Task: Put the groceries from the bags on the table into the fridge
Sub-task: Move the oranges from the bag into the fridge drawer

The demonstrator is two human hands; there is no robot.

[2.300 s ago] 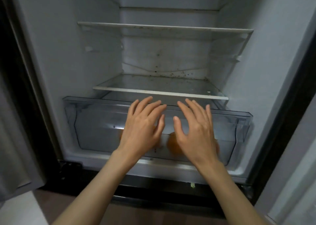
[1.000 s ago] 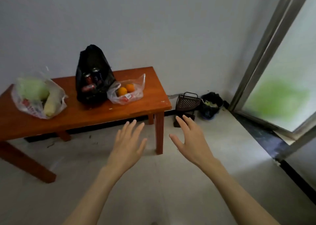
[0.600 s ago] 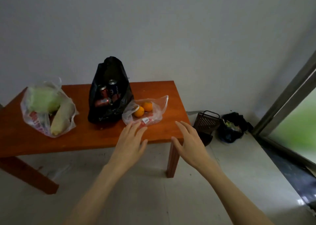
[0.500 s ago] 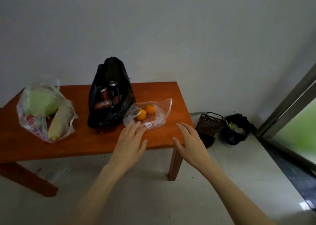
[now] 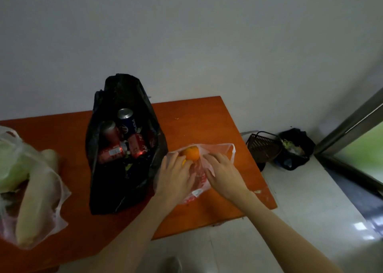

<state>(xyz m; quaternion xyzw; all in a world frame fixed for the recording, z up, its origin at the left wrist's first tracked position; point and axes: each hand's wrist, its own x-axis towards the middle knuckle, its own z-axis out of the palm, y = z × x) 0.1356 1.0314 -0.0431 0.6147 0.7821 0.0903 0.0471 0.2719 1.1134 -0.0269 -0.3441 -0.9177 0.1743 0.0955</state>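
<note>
A clear plastic bag (image 5: 224, 148) with red print lies on the right part of the orange-brown table (image 5: 199, 119). One orange (image 5: 191, 152) shows at its mouth. My left hand (image 5: 176, 175) reaches into the bag and its fingers curl over a second orange (image 5: 183, 162), mostly hidden under them. My right hand (image 5: 223, 173) lies on the bag just right of the oranges, fingers stretched out. A black bag (image 5: 124, 181) holding several drink cans (image 5: 126, 121) stands left of my hands. A clear bag with cabbage and a white radish (image 5: 31, 206) sits at the far left.
A grey wall runs behind the table. On the floor to the right stand a dark wire basket (image 5: 263, 148) and a black rubbish bag (image 5: 294, 148). A sliding door frame (image 5: 348, 125) is at the far right. The fridge is out of view.
I turned from the fridge drawer to the table and came close. Both hands moved from mid-air down onto the orange bag, the left one now on an orange.
</note>
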